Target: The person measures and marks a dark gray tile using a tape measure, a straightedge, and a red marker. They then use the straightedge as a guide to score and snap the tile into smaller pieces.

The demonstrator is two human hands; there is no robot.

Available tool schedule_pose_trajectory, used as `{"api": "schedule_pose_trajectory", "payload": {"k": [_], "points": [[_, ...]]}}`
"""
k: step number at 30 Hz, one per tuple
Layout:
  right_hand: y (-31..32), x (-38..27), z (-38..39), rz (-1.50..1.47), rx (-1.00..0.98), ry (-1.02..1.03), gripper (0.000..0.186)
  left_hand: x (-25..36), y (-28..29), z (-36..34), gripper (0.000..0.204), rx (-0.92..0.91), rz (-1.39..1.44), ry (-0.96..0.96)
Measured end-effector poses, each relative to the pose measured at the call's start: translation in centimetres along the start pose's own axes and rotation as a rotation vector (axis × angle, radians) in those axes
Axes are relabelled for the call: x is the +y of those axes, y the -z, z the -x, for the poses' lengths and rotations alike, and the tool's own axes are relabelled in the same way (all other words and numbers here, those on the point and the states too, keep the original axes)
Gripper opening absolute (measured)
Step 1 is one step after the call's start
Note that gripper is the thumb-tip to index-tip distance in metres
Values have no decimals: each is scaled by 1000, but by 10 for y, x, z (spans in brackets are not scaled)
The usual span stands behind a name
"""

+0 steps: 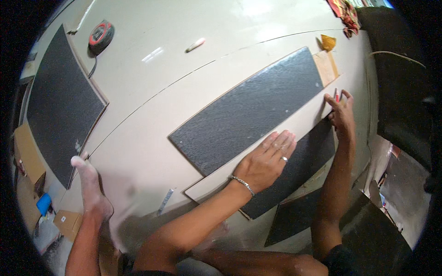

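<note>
1. Head view: my left hand [269,161] lies flat, fingers spread, pressing a pale straight strip [258,154] onto a dark speckled plank [248,112]. The hand grasps nothing; it only bears down.
2. My right hand [341,112] sits at the far end of the strip, fingers curled around a red-tipped pencil [336,95], its point near the strip's edge.
3. I judge this the marking step: the strip serves as a straightedge across the plank. The next move calls for steady pressure on the strip and a clean stroke along its edge.
4. The plank is long, rectangular and gritty-looking, with a tan core showing at its far end. A second dark plank [294,172] lies under the strip, nearer me.
5. Left of the strip, my bare foot [92,188] rests on the smooth, glossy cream floor [152,152].
</note>
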State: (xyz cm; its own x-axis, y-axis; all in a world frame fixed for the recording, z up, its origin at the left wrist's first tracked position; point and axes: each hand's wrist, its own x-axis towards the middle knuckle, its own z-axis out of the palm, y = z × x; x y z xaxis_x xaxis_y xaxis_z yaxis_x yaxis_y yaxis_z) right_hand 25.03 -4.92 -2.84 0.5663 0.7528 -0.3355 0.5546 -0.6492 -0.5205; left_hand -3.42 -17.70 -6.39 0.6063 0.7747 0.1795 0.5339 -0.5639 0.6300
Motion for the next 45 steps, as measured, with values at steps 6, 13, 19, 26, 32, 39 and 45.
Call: {"api": "schedule_pose_trajectory", "payload": {"k": [6, 13, 19, 26, 32, 39, 45], "points": [[6, 6, 3, 25, 41, 65, 94, 1, 4, -4, 53, -15, 29, 23], [35, 5, 6, -648, 93, -23, 35, 1, 4, -5, 55, -26, 4, 17], [40, -30, 6, -806, -108, 233, 20, 2, 5, -5, 56, -38, 4, 25], [10, -77, 2, -126, -64, 552, 22, 0, 2, -4, 54, 22, -11, 11], [-2, -85, 7, 213, 6, 645, 26, 0, 1, -3, 51, 40, -16, 13], [-5, -85, 13, 271, 42, 660, 20, 1, 1, -2, 52, -3, 35, 33], [-8, -84, 18, 271, -95, 758, 14, 1, 3, -4, 52, 4, 19, 36]]}}
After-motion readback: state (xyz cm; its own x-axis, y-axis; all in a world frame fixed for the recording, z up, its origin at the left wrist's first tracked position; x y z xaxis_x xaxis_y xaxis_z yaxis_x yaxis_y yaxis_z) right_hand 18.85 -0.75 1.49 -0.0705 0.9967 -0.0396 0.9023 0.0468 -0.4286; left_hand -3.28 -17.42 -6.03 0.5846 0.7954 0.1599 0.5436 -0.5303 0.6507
